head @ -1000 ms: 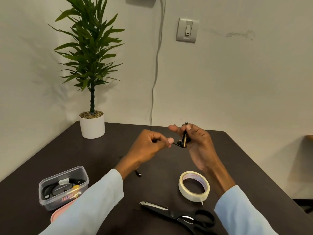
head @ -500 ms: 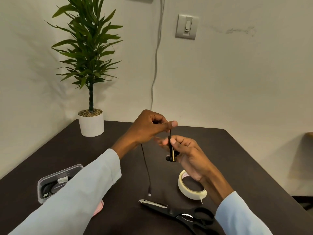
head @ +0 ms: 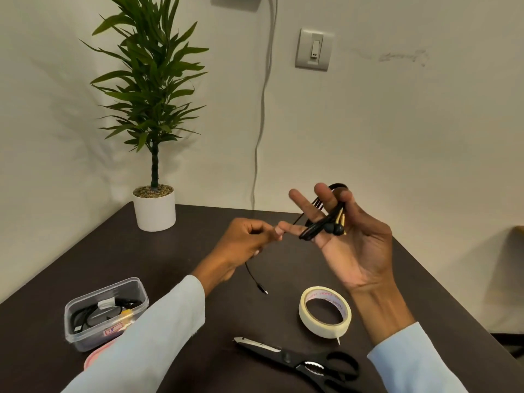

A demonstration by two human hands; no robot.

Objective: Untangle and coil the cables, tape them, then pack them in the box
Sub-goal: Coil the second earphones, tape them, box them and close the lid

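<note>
Above the dark table [head: 181,251], we are coiling an earphone cable [head: 323,222].

Our right hand [head: 354,239] is gripping the loops, thumb pinning them on spread fingers; our left hand [head: 243,242] is pinching the loose tail [head: 255,279]. We are wanting even tension and same-sized loops before reaching for the tape roll [head: 325,312], scissors [head: 300,361] and box [head: 106,312].

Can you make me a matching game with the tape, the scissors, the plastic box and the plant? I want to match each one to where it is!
Things:
1. tape roll
2. scissors
3. plastic box
4. plant

Places:
A. far corner of the table, in a white pot
B. nearest table edge, blades shut
C. below the right wrist, lying flat
D. left side, cables inside

Pairs: 1-C, 2-B, 3-D, 4-A
</note>
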